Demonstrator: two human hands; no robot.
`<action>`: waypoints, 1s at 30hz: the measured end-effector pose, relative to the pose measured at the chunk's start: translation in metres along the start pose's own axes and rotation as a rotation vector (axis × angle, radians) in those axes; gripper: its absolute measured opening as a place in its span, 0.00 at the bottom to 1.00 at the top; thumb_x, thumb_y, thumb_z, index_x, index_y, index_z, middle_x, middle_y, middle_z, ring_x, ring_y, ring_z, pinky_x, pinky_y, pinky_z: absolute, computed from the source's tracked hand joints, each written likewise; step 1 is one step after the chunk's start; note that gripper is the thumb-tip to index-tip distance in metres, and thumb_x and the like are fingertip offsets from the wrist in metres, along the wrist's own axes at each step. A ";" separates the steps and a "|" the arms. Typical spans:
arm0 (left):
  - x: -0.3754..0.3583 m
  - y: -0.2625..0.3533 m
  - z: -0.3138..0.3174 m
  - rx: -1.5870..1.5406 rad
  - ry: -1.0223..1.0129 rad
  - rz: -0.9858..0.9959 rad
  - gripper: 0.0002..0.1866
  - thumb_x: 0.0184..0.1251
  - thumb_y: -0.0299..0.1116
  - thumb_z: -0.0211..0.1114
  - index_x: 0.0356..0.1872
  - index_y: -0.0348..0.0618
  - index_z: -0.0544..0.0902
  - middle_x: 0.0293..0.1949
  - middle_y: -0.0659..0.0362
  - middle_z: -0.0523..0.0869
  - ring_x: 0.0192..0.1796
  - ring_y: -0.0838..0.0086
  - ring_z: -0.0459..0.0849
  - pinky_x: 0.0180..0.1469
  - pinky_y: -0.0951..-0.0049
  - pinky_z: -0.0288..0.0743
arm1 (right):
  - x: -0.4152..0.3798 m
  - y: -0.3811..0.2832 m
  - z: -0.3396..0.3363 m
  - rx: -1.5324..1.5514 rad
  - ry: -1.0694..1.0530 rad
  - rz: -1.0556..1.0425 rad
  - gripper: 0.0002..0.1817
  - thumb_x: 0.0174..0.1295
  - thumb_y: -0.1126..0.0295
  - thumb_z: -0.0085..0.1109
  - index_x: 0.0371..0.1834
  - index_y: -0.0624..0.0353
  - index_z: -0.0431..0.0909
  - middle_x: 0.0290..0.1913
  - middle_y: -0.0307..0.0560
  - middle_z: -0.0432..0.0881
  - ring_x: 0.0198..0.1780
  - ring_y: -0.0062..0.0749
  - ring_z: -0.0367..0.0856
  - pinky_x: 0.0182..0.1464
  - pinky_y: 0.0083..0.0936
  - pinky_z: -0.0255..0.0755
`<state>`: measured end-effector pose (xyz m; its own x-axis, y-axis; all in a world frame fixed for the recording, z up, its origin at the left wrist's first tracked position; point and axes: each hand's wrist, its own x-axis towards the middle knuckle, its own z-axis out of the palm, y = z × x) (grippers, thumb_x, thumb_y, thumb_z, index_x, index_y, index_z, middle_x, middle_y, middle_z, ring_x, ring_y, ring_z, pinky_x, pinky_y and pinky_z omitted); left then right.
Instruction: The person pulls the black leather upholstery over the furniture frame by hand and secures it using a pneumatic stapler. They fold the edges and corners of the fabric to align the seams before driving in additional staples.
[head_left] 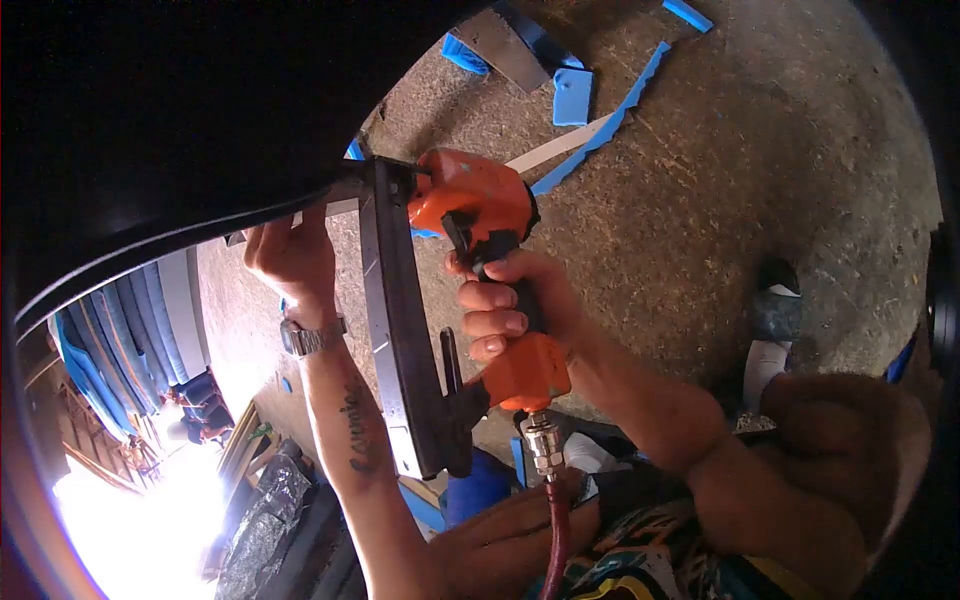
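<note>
My right hand [512, 305] is wrapped round the black grip of an orange pneumatic nail gun [478, 195]. Its nose, at the top of a long dark magazine [385, 310], meets the edge of a large black piece [180, 130] at upper left. A red air hose [559, 535] runs down from the metal coupling [543, 445] below the grip. My left hand [296, 255], with a watch [312, 337] on the wrist, is closed at the black piece's lower edge beside the gun's nose. Some of its fingertips are hidden there.
Blue foam offcuts [572, 97] and a pale strip [560, 145] lie on the concrete floor [680, 230]. Blue and grey sheets [135, 320] stand at left, near a person [205, 420] and bright light. Dark wrapped material [270, 520] lies at lower left.
</note>
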<state>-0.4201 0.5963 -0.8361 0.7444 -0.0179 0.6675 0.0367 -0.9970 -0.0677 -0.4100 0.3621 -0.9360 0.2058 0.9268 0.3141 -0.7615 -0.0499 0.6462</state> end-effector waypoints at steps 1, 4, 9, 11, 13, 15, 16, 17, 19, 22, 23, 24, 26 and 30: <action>0.002 0.000 -0.004 0.024 -0.024 0.024 0.15 0.47 0.26 0.78 0.39 0.40 0.88 0.36 0.51 0.89 0.36 0.59 0.88 0.39 0.68 0.80 | -0.001 0.001 0.001 0.004 0.010 -0.003 0.20 0.66 0.67 0.48 0.61 0.56 0.68 0.25 0.37 0.72 0.23 0.23 0.72 0.38 0.33 0.72; 0.009 -0.007 -0.011 0.020 -0.115 0.082 0.13 0.48 0.26 0.77 0.38 0.40 0.88 0.37 0.51 0.89 0.37 0.57 0.88 0.40 0.66 0.80 | 0.000 -0.003 0.000 -0.013 0.033 -0.003 0.20 0.66 0.67 0.48 0.61 0.56 0.69 0.24 0.36 0.72 0.23 0.23 0.71 0.39 0.33 0.72; 0.011 -0.012 -0.022 0.068 -0.245 0.109 0.09 0.56 0.26 0.71 0.39 0.40 0.87 0.41 0.50 0.89 0.41 0.57 0.88 0.44 0.65 0.80 | 0.004 -0.004 -0.008 0.009 -0.032 0.007 0.20 0.66 0.65 0.49 0.61 0.55 0.70 0.24 0.36 0.72 0.24 0.22 0.72 0.38 0.32 0.73; 0.012 -0.008 -0.021 0.079 -0.224 0.119 0.09 0.57 0.25 0.70 0.40 0.41 0.87 0.41 0.50 0.88 0.43 0.56 0.88 0.45 0.64 0.81 | 0.007 -0.006 -0.013 0.032 -0.036 0.041 0.20 0.64 0.64 0.52 0.59 0.54 0.74 0.23 0.34 0.72 0.24 0.23 0.72 0.36 0.32 0.73; 0.012 -0.006 -0.021 0.071 -0.193 0.138 0.09 0.58 0.25 0.69 0.40 0.41 0.87 0.41 0.50 0.88 0.43 0.56 0.88 0.45 0.63 0.81 | 0.008 -0.005 -0.013 0.048 -0.018 0.040 0.20 0.64 0.64 0.51 0.59 0.53 0.74 0.23 0.34 0.71 0.24 0.22 0.71 0.37 0.32 0.73; 0.011 -0.001 -0.023 0.046 -0.208 0.068 0.09 0.58 0.25 0.70 0.41 0.42 0.87 0.39 0.51 0.89 0.42 0.58 0.88 0.44 0.63 0.80 | 0.011 -0.002 -0.014 0.080 -0.032 0.049 0.20 0.64 0.64 0.51 0.60 0.53 0.73 0.24 0.33 0.71 0.24 0.22 0.71 0.37 0.32 0.74; 0.013 0.001 -0.025 0.027 -0.202 0.054 0.09 0.57 0.25 0.71 0.41 0.42 0.87 0.39 0.51 0.89 0.42 0.59 0.88 0.43 0.64 0.80 | 0.013 -0.002 -0.015 0.099 -0.054 0.063 0.21 0.64 0.64 0.51 0.60 0.53 0.73 0.23 0.33 0.71 0.24 0.21 0.71 0.37 0.32 0.74; 0.015 0.003 -0.027 0.006 -0.199 0.039 0.10 0.57 0.25 0.71 0.41 0.41 0.87 0.38 0.51 0.89 0.41 0.59 0.88 0.43 0.64 0.80 | 0.015 -0.001 -0.017 0.120 -0.076 0.073 0.21 0.64 0.64 0.51 0.61 0.53 0.73 0.23 0.33 0.71 0.24 0.21 0.71 0.38 0.32 0.74; 0.018 0.013 -0.036 0.009 -0.188 0.005 0.10 0.56 0.23 0.71 0.40 0.40 0.86 0.37 0.53 0.89 0.40 0.62 0.88 0.43 0.67 0.79 | 0.016 0.002 -0.019 0.152 -0.086 0.080 0.21 0.64 0.65 0.51 0.61 0.53 0.73 0.23 0.33 0.70 0.24 0.20 0.71 0.38 0.32 0.74; 0.014 0.012 -0.054 -0.065 -0.110 -0.176 0.09 0.56 0.23 0.72 0.38 0.40 0.85 0.37 0.56 0.87 0.42 0.65 0.86 0.46 0.67 0.77 | 0.018 -0.003 -0.021 0.127 -0.108 0.084 0.20 0.64 0.65 0.50 0.60 0.54 0.73 0.23 0.33 0.70 0.25 0.20 0.71 0.38 0.32 0.74; 0.014 0.008 -0.057 -0.094 -0.072 -0.089 0.09 0.57 0.22 0.70 0.40 0.39 0.84 0.37 0.56 0.87 0.42 0.68 0.86 0.46 0.69 0.77 | 0.018 -0.004 -0.023 0.113 -0.114 0.082 0.20 0.64 0.65 0.50 0.59 0.54 0.73 0.24 0.33 0.70 0.25 0.20 0.71 0.38 0.31 0.75; 0.012 0.007 -0.061 -0.106 -0.058 -0.125 0.10 0.58 0.21 0.69 0.41 0.39 0.83 0.39 0.55 0.87 0.44 0.66 0.85 0.49 0.69 0.76 | 0.018 -0.005 -0.024 0.104 -0.113 0.085 0.19 0.64 0.65 0.50 0.59 0.55 0.73 0.24 0.33 0.70 0.25 0.20 0.71 0.38 0.31 0.75; 0.003 -0.005 -0.059 -0.188 -0.002 -0.101 0.11 0.59 0.22 0.69 0.43 0.39 0.83 0.44 0.54 0.85 0.47 0.65 0.84 0.51 0.68 0.76 | 0.018 -0.009 -0.024 0.083 -0.111 0.091 0.19 0.64 0.65 0.50 0.58 0.56 0.73 0.23 0.33 0.70 0.25 0.20 0.71 0.38 0.31 0.75; 0.001 -0.004 -0.057 -0.206 0.047 -0.144 0.12 0.59 0.22 0.70 0.44 0.40 0.83 0.49 0.54 0.83 0.53 0.64 0.81 0.56 0.66 0.74 | 0.017 -0.011 -0.022 0.056 -0.066 0.080 0.19 0.64 0.65 0.51 0.58 0.56 0.73 0.23 0.33 0.69 0.25 0.20 0.70 0.37 0.30 0.75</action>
<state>-0.4572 0.5960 -0.7930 0.7095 0.1263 0.6933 -0.0004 -0.9837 0.1797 -0.4111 0.3860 -0.9532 0.1869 0.8926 0.4103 -0.7422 -0.1453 0.6542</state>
